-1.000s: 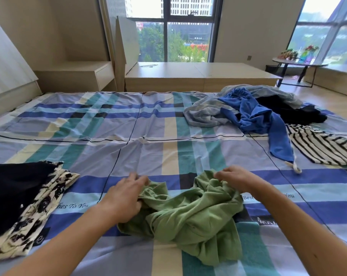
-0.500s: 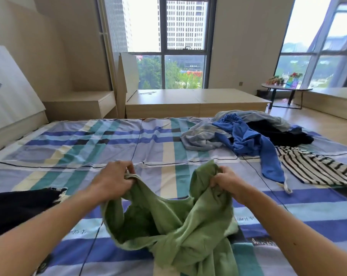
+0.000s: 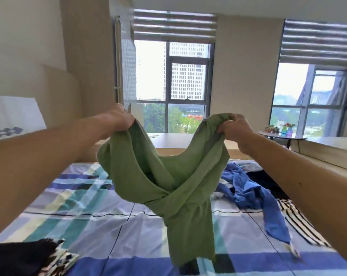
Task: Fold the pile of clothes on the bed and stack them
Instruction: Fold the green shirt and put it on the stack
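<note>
A green garment [image 3: 168, 182] hangs twisted in the air above the bed [image 3: 100, 222], its lower end dangling just over the plaid sheet. My left hand [image 3: 119, 118] grips one upper edge of it, and my right hand [image 3: 233, 128] grips the other. Both arms are raised at about chest height. At the right of the bed lies the unfolded pile: a blue garment [image 3: 256, 196], a black one [image 3: 268, 180] and a black-and-white striped one [image 3: 300, 222]. Folded clothes, a black piece [image 3: 19, 257] on a cream patterned one [image 3: 63, 259], sit at the bottom left.
Beyond the bed runs a low wooden platform [image 3: 176, 140] under the window. A small round table [image 3: 282, 134] with colourful items stands at the back right. A white board [image 3: 13, 116] leans at the left wall.
Both hands have lifted the green garment off the sheet and up into the air, spreading apart. The view has tilted upward toward the windows.
</note>
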